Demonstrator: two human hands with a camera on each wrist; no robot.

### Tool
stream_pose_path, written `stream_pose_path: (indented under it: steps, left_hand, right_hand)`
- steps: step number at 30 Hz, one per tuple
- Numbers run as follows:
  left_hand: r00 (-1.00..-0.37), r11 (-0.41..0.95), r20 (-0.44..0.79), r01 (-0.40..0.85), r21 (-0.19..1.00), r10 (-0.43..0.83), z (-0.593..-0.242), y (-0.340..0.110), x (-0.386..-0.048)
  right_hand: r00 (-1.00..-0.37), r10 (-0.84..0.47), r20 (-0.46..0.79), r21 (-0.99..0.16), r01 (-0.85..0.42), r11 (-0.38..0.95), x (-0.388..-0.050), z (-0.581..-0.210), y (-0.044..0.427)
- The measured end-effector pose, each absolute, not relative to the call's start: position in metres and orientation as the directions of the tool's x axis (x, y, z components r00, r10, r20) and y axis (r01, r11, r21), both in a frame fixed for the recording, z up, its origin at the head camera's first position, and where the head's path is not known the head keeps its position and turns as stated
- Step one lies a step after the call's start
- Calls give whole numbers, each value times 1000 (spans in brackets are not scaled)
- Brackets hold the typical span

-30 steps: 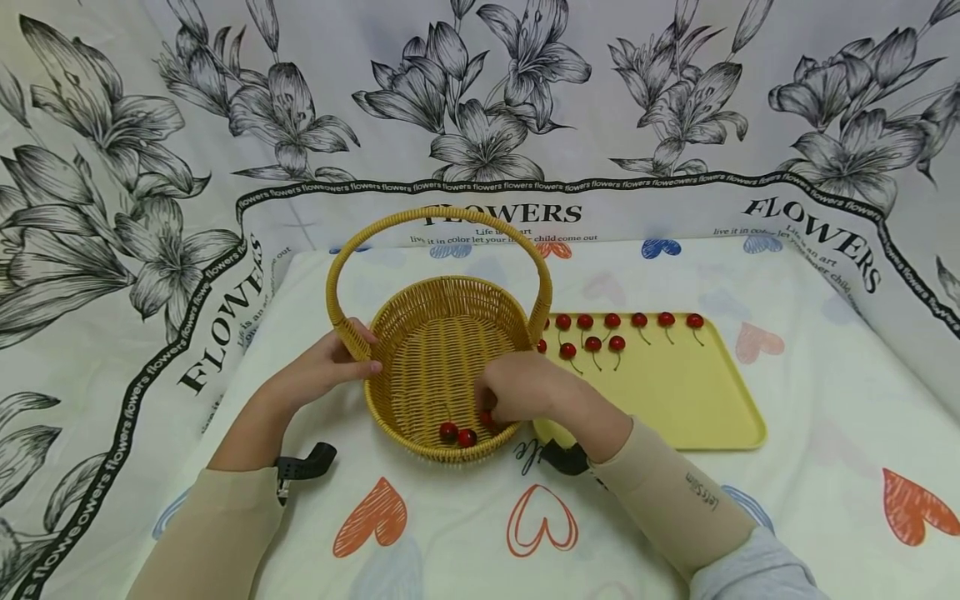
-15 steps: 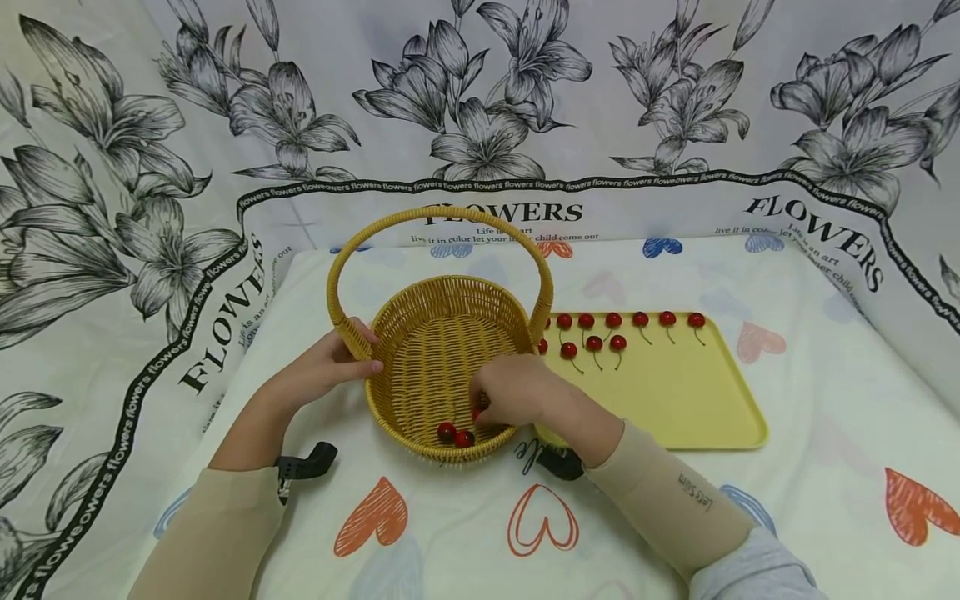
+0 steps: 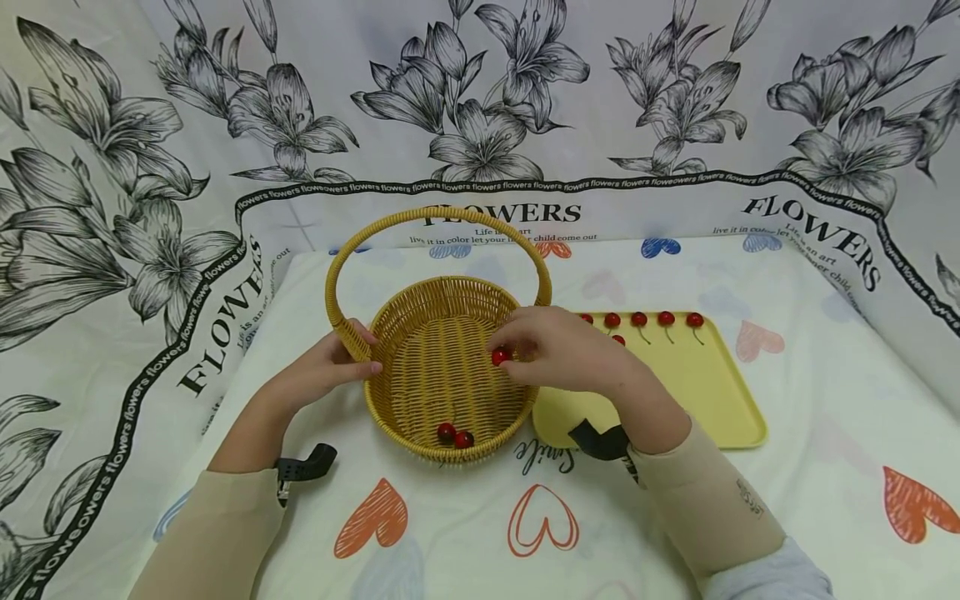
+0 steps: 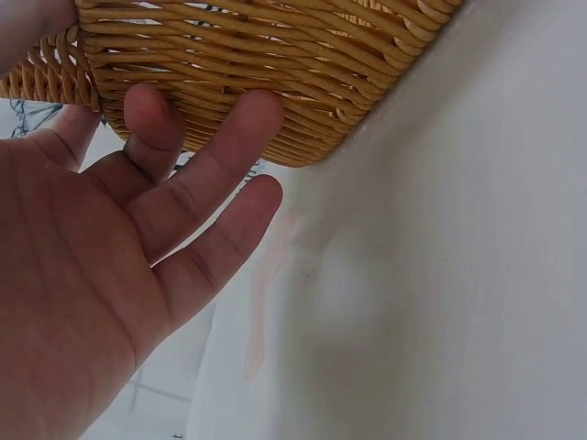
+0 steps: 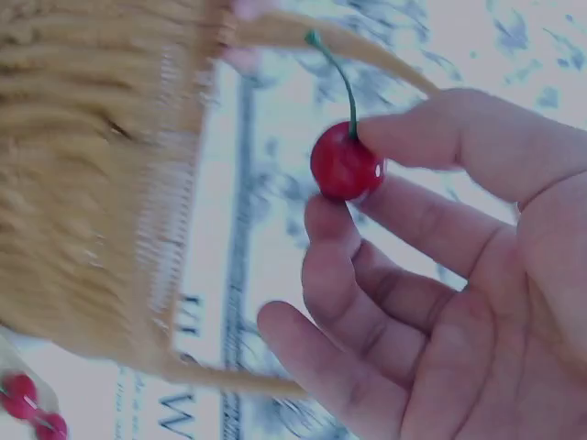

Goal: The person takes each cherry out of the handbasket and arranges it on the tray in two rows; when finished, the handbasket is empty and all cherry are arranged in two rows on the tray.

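Observation:
A round yellow wicker basket with a tall arched handle stands upright on the cloth, in the middle of the head view. My left hand holds its left rim at the foot of the handle. The left wrist view shows that hand's fingers against or near the woven outside. Over the right part of the basket, my right hand pinches a red cherry between thumb and fingertips. Its green stem points up in the right wrist view, above the loosely bent other fingers. Two cherries lie at the basket's near edge.
To the basket's right lies a yellow tray, with a row of cherries along its far edge. My right hand covers part of it. A white cloth printed with hearts spreads underneath, and a flowered curtain hangs behind.
My right hand has lifted a cherry from the basket's near right side, moving up and away toward the right rim. The left hand and basket have stayed put.

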State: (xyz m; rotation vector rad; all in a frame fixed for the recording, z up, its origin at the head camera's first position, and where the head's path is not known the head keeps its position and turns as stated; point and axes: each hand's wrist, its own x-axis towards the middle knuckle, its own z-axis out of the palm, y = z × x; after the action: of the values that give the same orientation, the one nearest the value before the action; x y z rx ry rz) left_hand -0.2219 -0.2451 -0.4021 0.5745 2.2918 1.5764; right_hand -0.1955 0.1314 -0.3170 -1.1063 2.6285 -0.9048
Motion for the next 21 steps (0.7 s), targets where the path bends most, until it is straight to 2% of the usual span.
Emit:
stream_pose_path:
  steps: [4, 9, 16, 21]
  left_hand:
    - [-876, 320, -19, 156, 935, 483, -402, -245, -222]
    - [-877, 318, -17, 156, 935, 480, -403, -246, -222]
    - [-878, 317, -13, 159, 935, 478, -403, -245, -221]
    - [-875, 316, -8, 166, 934, 483, -403, -245, -222]
  right_hand:
    - [-761, -646, 65, -679, -508, 530, -194, -304, 155]
    - [-830, -557, 18, -738, -387, 553, -201, -295, 188]
    - [-898, -440, -12, -727, -295, 621, -219, -297, 235]
    - [-929, -353, -112, -702, -178, 689, -235, -310, 263]
